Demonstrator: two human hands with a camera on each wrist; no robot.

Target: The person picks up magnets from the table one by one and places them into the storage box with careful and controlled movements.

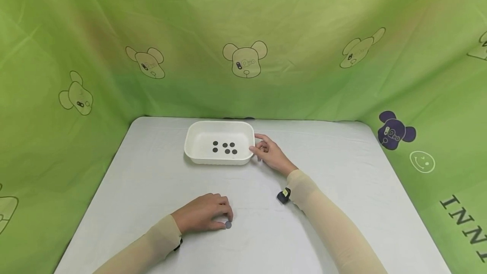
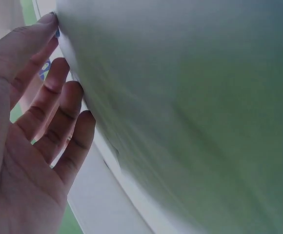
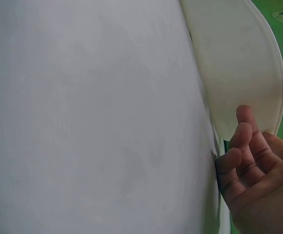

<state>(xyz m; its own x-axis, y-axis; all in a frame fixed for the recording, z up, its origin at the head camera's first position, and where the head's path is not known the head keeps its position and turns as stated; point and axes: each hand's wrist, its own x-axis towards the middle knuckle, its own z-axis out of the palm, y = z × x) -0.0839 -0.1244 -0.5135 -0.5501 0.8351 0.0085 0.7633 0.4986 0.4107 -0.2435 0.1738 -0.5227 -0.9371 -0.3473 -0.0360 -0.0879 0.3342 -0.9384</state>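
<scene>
My left hand (image 1: 205, 214) is low over the front half of the table, and its thumb and forefinger pinch a small round grey disc (image 1: 228, 225). In the left wrist view the other fingers (image 2: 73, 105) are bent, their tips at the white cloth; the disc is mostly hidden there. My right hand (image 1: 272, 155) holds the right end of a white rectangular basin (image 1: 219, 161), thumb at the rim. In the right wrist view several curled fingers (image 3: 251, 146) lie by the basin's outer wall (image 3: 239, 63). Several dark discs (image 1: 227, 151) lie flat inside the basin.
A white cloth covers the table (image 1: 152, 189); the basin stands near its far edge. Green curtains (image 1: 304, 88) with bear-head prints hang behind and along both sides. A black wrist device (image 1: 283, 195) sits at the right sleeve cuff.
</scene>
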